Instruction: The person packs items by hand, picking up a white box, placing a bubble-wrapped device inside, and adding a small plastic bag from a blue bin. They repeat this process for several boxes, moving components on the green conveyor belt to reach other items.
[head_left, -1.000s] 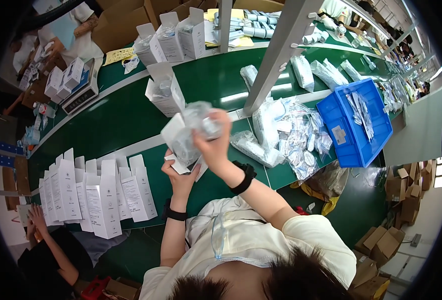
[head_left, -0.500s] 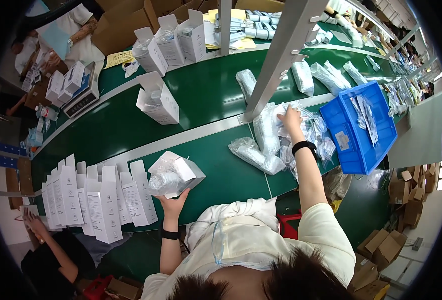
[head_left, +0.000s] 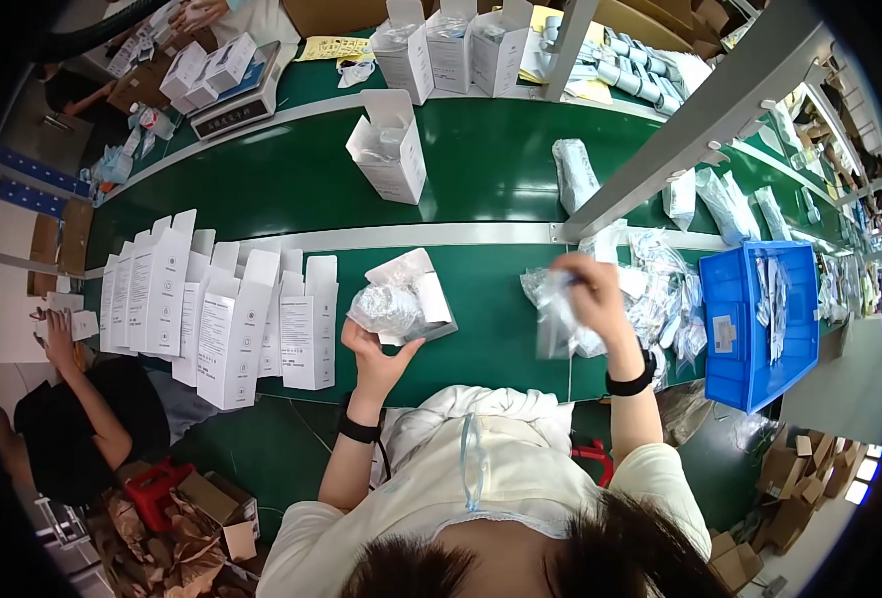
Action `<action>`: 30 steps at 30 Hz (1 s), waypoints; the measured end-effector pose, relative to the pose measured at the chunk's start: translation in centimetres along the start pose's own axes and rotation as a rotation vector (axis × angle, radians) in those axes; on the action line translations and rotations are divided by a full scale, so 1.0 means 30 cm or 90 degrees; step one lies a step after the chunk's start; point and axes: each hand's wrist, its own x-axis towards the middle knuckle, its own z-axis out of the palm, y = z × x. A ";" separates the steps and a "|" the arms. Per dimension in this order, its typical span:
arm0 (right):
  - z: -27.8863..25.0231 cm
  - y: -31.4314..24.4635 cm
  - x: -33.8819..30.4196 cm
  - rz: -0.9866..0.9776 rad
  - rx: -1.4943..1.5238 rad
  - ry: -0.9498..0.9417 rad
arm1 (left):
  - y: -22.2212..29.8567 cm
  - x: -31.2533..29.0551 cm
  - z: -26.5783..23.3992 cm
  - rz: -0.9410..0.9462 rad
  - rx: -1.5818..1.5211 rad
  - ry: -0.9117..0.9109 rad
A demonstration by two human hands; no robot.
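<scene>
My left hand (head_left: 379, 364) holds a white carton (head_left: 439, 311) from its near side, thumb and fingers apart around it. The carton lies tilted with its flaps up, and a bubble-wrapped item (head_left: 383, 307) sticks out of its mouth. To the right, my right hand (head_left: 595, 294) pinches a small clear plastic bag (head_left: 556, 324), smeared by motion; its contents cannot be made out. Beneath and beside that hand is a pile of clear bags (head_left: 660, 284) with small parts. A bubble-wrapped pack behind the held bag is partly hidden.
Several upright white cartons (head_left: 227, 339) stand at left. A blue bin (head_left: 750, 369) sits at right. Beyond the metal rail (head_left: 411, 236) is a filled open carton (head_left: 389, 149). A slanted metal post (head_left: 700, 125) rises at right. Another person's hand (head_left: 59, 339) is at far left.
My right hand has drawn back from the pile toward me and left, now with a clear bag in it. My left hand still holds the carton. The whole view has shifted.
</scene>
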 end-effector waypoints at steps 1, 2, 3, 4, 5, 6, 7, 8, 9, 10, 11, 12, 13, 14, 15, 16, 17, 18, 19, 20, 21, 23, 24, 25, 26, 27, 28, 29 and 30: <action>0.071 -0.056 0.043 -0.054 -0.019 -0.198 | 0.008 0.002 -0.004 0.008 0.004 0.002; 0.130 -0.122 0.079 -0.025 -0.084 -0.343 | 0.016 0.010 -0.003 0.009 0.000 -0.003; 0.199 -0.128 0.100 -0.044 -0.123 -0.359 | 0.024 0.018 -0.002 -0.011 -0.007 -0.029; 0.252 -0.116 0.120 -0.067 -0.162 -0.377 | 0.026 0.024 -0.004 -0.030 -0.012 -0.053; 0.272 -0.114 0.140 -0.069 -0.163 -0.376 | 0.028 0.027 -0.008 -0.050 -0.016 -0.075; 0.286 -0.113 0.162 -0.070 -0.189 -0.421 | 0.023 0.026 -0.010 -0.047 -0.016 -0.075; 0.297 -0.110 0.183 -0.072 -0.214 -0.470 | 0.012 0.019 -0.009 -0.023 -0.029 -0.049; 0.305 -0.105 0.200 -0.074 -0.239 -0.518 | 0.000 0.012 -0.008 0.001 -0.042 -0.023; 0.308 -0.095 0.210 -0.075 -0.242 -0.520 | 0.000 0.009 -0.005 0.024 -0.057 0.000; 0.311 -0.083 0.219 -0.110 -0.239 -0.548 | 0.003 0.008 -0.004 0.024 -0.059 0.002; 0.312 -0.072 0.225 -0.146 -0.235 -0.575 | 0.009 0.009 -0.004 0.051 -0.036 -0.010; 0.317 -0.069 0.231 -0.183 -0.231 -0.603 | 0.019 0.017 -0.008 0.079 -0.012 -0.021; 0.318 -0.072 0.231 -0.183 -0.232 -0.605 | 0.027 0.023 -0.011 0.107 0.012 -0.033; 0.317 -0.076 0.229 -0.187 -0.263 -0.616 | 0.032 0.027 -0.011 0.106 0.011 -0.031; 0.312 -0.080 0.227 -0.190 -0.294 -0.626 | 0.036 0.029 -0.008 0.114 0.027 -0.051; 0.305 -0.084 0.224 -0.193 -0.325 -0.636 | 0.041 0.031 -0.006 0.121 0.043 -0.071; 0.287 -0.083 0.231 -0.197 -0.325 -0.641 | 0.049 0.033 -0.012 0.128 0.061 -0.087; 0.248 -0.074 0.239 -0.180 -0.289 -0.601 | 0.064 0.037 -0.022 0.126 0.062 -0.083; 0.205 -0.062 0.237 -0.161 -0.254 -0.561 | 0.089 0.044 -0.028 0.103 0.120 -0.104; 0.165 -0.029 0.222 -0.163 -0.256 -0.563 | 0.116 0.057 -0.032 0.081 0.178 -0.126; 0.132 0.019 0.203 -0.139 -0.204 -0.470 | 0.141 0.071 -0.035 0.059 0.235 -0.149; 0.114 0.018 0.188 -0.114 -0.152 -0.380 | 0.186 0.108 -0.038 0.029 0.201 -0.157; 0.121 -0.044 0.176 -0.048 0.071 -0.297 | 0.200 0.122 -0.042 -0.003 0.171 -0.163; 0.134 -0.116 0.154 0.023 0.289 -0.204 | 0.205 0.130 -0.045 -0.033 0.140 -0.173; 0.159 -0.160 0.130 0.096 0.504 -0.104 | 0.202 0.131 -0.043 -0.038 0.140 -0.171; 0.193 -0.181 0.106 0.096 0.503 -0.102 | 0.201 0.140 -0.035 -0.006 0.181 -0.184; 0.237 -0.197 0.083 0.086 0.497 -0.077 | 0.199 0.148 -0.027 0.025 0.222 -0.197; 0.280 -0.207 0.068 0.075 0.492 -0.055 | 0.197 0.156 -0.024 0.056 0.263 -0.208; 0.321 -0.201 0.051 0.075 0.492 -0.054 | 0.196 0.160 -0.021 0.056 0.264 -0.208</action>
